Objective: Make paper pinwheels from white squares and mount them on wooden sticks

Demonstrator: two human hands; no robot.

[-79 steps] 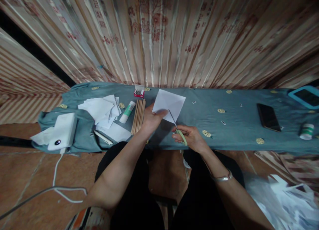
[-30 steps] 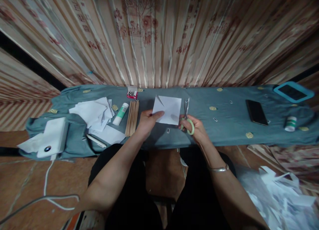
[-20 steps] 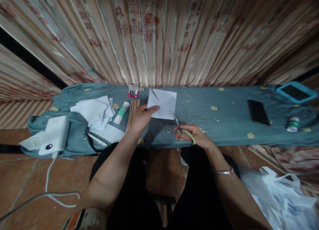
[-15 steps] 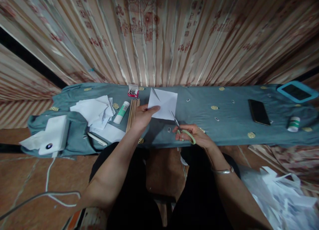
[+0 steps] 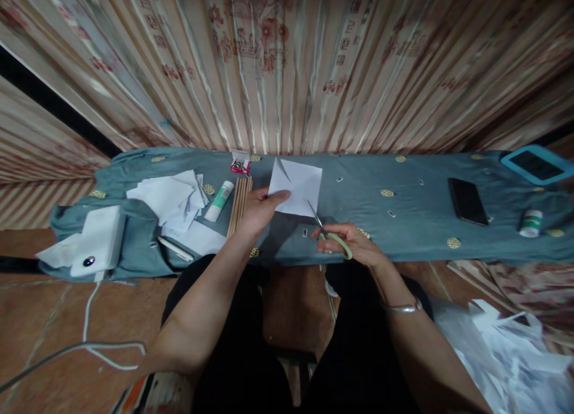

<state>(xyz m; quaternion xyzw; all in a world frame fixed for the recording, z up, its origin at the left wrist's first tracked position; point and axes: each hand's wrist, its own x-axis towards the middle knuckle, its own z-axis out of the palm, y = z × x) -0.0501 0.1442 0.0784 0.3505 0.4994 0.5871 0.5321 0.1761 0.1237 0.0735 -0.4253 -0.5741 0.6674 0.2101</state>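
A square sheet of white paper is pinched along its left edge by my left hand, thumb on top. A slit runs into the sheet from its upper left corner. My right hand has its fingers in the pale green handles of a pair of scissors. Their blades point up and left over the lower right part of the sheet. Just left of my left hand lie several thin wooden sticks, partly covered by the hand. A glue stick rests beside them.
Behind the sticks stands a small open red box of metal pins. Paper scraps, a white pen and a white power bank with a cable are at left. Right: a black phone, a blue-framed tablet, another glue stick.
The paper has shifted very slightly to the right in view. Both hands keep their grips, and the scissors stay almost in the same place.
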